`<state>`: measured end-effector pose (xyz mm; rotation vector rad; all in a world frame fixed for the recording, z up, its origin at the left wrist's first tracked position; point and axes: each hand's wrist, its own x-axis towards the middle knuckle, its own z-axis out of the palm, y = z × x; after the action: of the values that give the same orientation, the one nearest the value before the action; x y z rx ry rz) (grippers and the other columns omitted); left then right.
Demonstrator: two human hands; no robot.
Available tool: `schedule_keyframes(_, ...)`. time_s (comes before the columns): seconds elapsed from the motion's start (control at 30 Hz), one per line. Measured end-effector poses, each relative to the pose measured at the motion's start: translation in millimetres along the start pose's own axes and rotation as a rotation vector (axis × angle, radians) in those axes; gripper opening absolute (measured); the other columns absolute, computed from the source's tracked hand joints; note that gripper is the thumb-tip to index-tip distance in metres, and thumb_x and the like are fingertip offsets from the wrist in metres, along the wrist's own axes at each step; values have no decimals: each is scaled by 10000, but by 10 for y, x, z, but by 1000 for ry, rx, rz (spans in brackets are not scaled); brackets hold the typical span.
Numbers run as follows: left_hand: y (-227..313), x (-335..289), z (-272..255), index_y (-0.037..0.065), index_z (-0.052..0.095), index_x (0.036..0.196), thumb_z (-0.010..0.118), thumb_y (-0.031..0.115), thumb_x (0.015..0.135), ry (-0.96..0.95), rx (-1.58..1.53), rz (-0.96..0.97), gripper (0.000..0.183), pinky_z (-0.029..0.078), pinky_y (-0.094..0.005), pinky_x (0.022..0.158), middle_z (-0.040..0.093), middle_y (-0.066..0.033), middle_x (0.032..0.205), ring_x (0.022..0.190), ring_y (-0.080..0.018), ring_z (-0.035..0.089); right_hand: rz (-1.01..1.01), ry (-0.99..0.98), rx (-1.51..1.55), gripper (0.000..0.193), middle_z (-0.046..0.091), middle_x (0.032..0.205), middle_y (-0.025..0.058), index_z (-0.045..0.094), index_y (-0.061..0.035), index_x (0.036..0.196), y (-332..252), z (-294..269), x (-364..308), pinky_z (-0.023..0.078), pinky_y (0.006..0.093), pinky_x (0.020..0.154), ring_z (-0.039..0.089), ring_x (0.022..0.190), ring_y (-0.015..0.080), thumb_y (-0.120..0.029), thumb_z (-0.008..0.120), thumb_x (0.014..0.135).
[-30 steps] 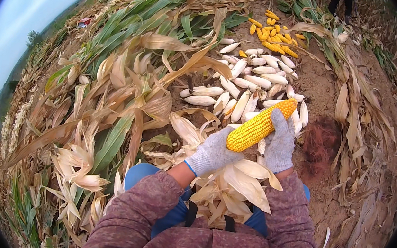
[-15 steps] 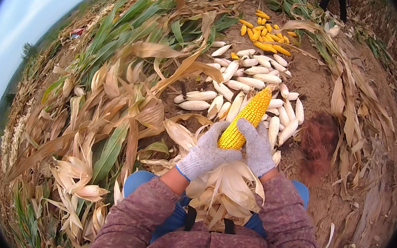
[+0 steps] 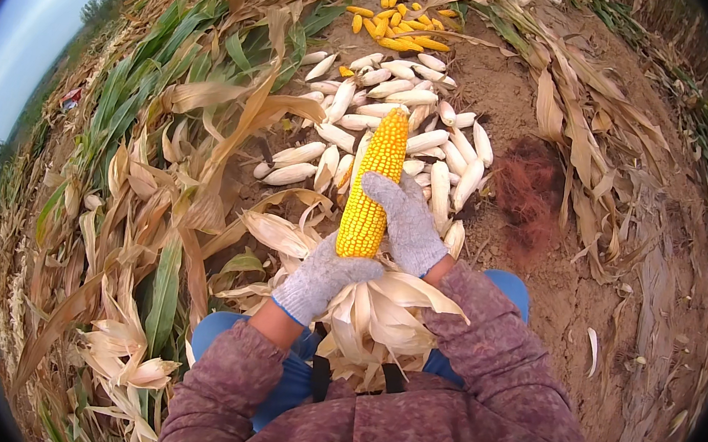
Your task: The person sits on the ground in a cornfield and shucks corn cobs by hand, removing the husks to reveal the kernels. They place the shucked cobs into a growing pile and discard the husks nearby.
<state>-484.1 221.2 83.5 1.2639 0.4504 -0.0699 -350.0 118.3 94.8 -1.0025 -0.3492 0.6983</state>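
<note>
A bright yellow corn cob (image 3: 373,184) stands nearly upright between my two gloved hands, its kernels bare. My left hand (image 3: 321,280) is closed round the cob's base, where pale peeled-back husks (image 3: 379,311) fan out below toward my lap. Against the cob's right side lies my right hand (image 3: 407,224), its thumb across the kernels and its other fingers partly hidden behind. Both gloves are light grey knit. Just beyond the cob spreads a pile of whitish corn cobs (image 3: 403,94).
Farther off lies a small heap of yellow cobs (image 3: 398,27). Dry stalks and leaves (image 3: 202,177) cover the ground on my left, with a green leaf (image 3: 164,295) among them. Reddish corn silk (image 3: 527,197) sits on the brown soil to the right, near more dry stalks (image 3: 582,133).
The cob has turned from leaning right to nearly upright. My right hand has shifted up along it, and my left hand is lower round the base. The whole view has swung right.
</note>
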Motion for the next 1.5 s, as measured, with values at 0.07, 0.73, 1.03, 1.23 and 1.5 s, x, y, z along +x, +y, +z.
schedule_keyframes(0.07, -169, 41, -12, 41, 636, 1320, 853, 49, 841, 21, -26, 26, 526, 562, -317, 871, 692, -34, 1144, 989, -148, 662, -3, -7, 8, 436, 694, 1096, 56, 616, -16, 1325, 20, 8, 17, 589, 316, 848, 696, 961, 163, -279, 725, 996)
schedule_keyframes(0.73, -299, 46, 35, 5, 646, 1339, 783, 17, 897, 4, -117, -9, 463, 552, -323, 976, 711, -81, 1231, 1099, -199, 685, 109, -56, 78, 484, 692, 1058, 88, 591, -20, 1328, 128, 54, -5, 599, 326, 754, 697, 893, 180, -296, 768, 972)
schedule_keyframes(1.03, -233, -15, 184, 22, 650, 1263, 772, 26, 898, 34, -188, -4, 385, 595, -320, 767, 716, -66, 1069, 867, -188, 705, 176, -48, 232, 372, 687, 948, 90, 585, -33, 1232, 27, 119, -49, 608, 337, 662, 708, 754, 201, -225, 768, 971)
schedule_keyframes(1.23, -311, 42, 173, 20, 653, 1240, 771, 72, 879, 125, 30, -65, 384, 590, -375, 848, 728, -61, 1068, 947, -237, 714, 114, -64, 86, 362, 678, 907, 76, 600, -29, 1194, 1, 133, -75, 594, 323, 635, 708, 727, 194, -244, 778, 964)
schedule_keyframes(1.5, -244, 41, 229, 47, 670, 1133, 775, 111, 885, 196, 503, 42, 277, 530, -309, 586, 686, -24, 882, 688, -144, 653, 172, -140, 183, 443, 699, 975, 91, 598, -41, 1229, 1, 13, -72, 648, 374, 734, 737, 807, 226, -339, 775, 953)
